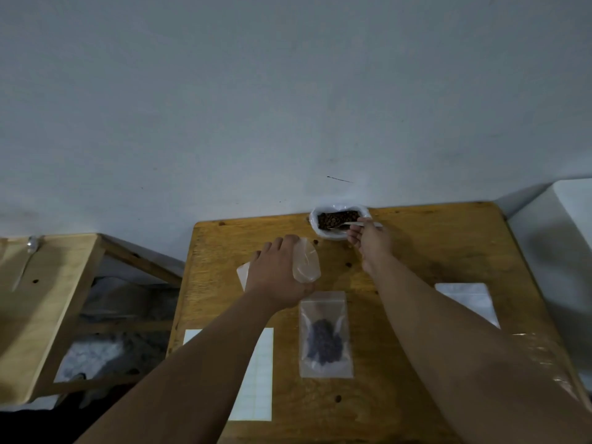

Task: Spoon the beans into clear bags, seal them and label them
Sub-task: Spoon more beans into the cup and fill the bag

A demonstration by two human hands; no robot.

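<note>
A: Key relation?
B: Spoon [350,224] bowl is in the beans [336,218] inside the tub [333,236]; handle runs right from the tub into the right hand [371,243], fingers pinched on it; empty bag [307,264] lies left of the tub and nearer the person, close by; so I'd judge the load has to go left and back.
A: Bag held how?
B: Left hand [278,270] grips it, fingers curled round its left side; long axis runs away-to-near, a bit tilted; which end is the mouth, cannot tell.
A: Nearer hand?
B: Right hand is at the tub; left hand just short of it.
A: Counts?
B: Tub one; spoons two, one in use, the spare spoon [32,245] far left of the tub on a bench [48,299]; clear bags two, one empty in hand, one full bag [325,336] flat on the table [416,251], straight toward the person from the tub; label sheet [256,373] one, near-left; white stack [467,299] one, near-right.
A: Stage?
B: Probably scooping for bag two; full bag shows no label; seal too small to tell.
</note>
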